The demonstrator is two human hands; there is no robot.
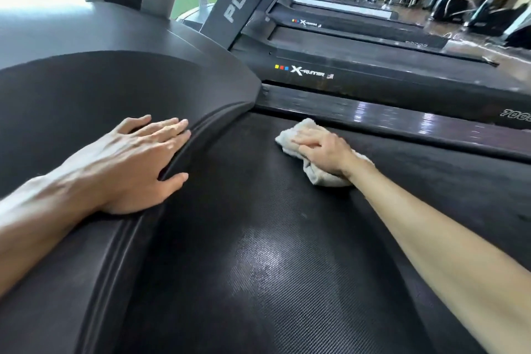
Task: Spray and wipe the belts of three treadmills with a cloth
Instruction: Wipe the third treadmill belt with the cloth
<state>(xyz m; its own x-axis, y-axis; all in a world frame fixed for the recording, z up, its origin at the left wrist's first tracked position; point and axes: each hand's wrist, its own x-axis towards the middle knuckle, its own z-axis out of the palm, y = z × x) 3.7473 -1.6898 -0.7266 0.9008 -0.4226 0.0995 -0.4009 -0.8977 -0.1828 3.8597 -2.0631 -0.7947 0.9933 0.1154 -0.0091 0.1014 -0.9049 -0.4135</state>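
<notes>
Braced flat on the motor cover, my left hand could slip if my right hand, curled on the cloth, drags the belt.

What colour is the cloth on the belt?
Off-white cloth, seen in the head view.

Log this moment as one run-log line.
step: wiping belt | right hand: presses cloth on belt | left hand: flat on motor cover | spray bottle: not visible

One head-worn view looks down and forward, close over the treadmill belt.
</notes>
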